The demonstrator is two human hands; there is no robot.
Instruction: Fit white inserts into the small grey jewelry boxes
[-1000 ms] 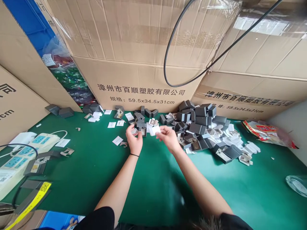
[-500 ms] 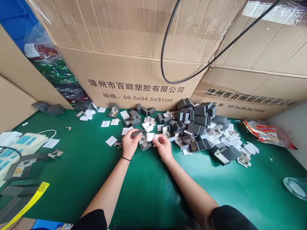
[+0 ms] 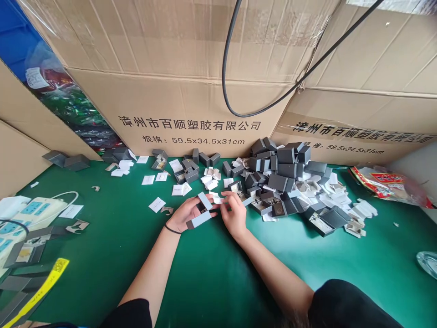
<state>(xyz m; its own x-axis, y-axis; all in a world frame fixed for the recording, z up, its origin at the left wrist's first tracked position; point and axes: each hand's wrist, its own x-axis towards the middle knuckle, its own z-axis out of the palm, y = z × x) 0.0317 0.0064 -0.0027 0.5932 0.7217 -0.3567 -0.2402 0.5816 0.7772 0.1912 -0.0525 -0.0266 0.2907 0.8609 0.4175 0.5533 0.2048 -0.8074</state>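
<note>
We see the left hand [image 3: 184,215] with fingers curled round an open grey box [image 3: 200,219], which lies across their tips. The right hand [image 3: 235,214] pinches a white slip [image 3: 216,199] between thumb and forefinger just past the box's lid. A heap of boxes [image 3: 287,177] crowds close to the right of the right fingers, cartons [image 3: 191,105] wall off the far side, and the green mat [image 3: 211,273] gives room behind the wrists.

small box [image 3: 200,213] between both hands on mat [image 3: 218,273], box pile [image 3: 290,182] right, power strip [image 3: 30,212] left
</note>
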